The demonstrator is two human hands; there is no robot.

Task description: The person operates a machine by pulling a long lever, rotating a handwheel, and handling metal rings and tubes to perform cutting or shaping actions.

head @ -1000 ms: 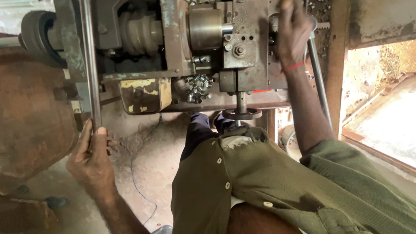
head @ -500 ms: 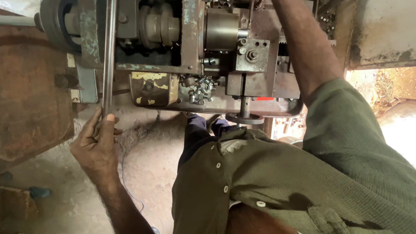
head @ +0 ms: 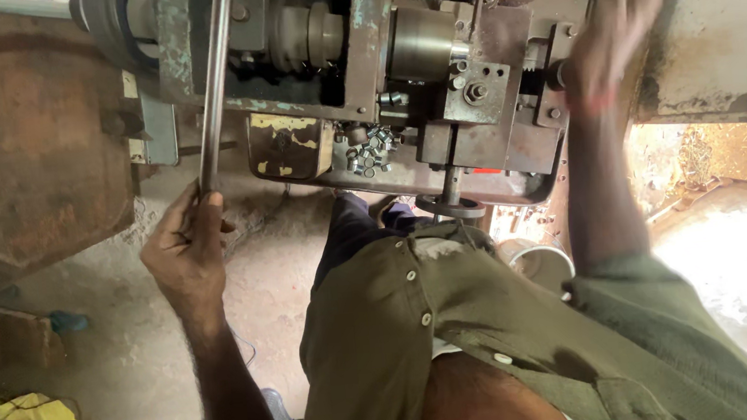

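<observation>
**Both hands on the machine**

Left hand (head: 183, 256) is wrapped round the lower end of the steel bar (head: 214, 80), which slants up across the machine (head: 381, 76). Right hand (head: 613, 36) is up at the machine's right side, blurred; its grip cannot be told. Small metal pieces (head: 367, 151) heap below.
</observation>
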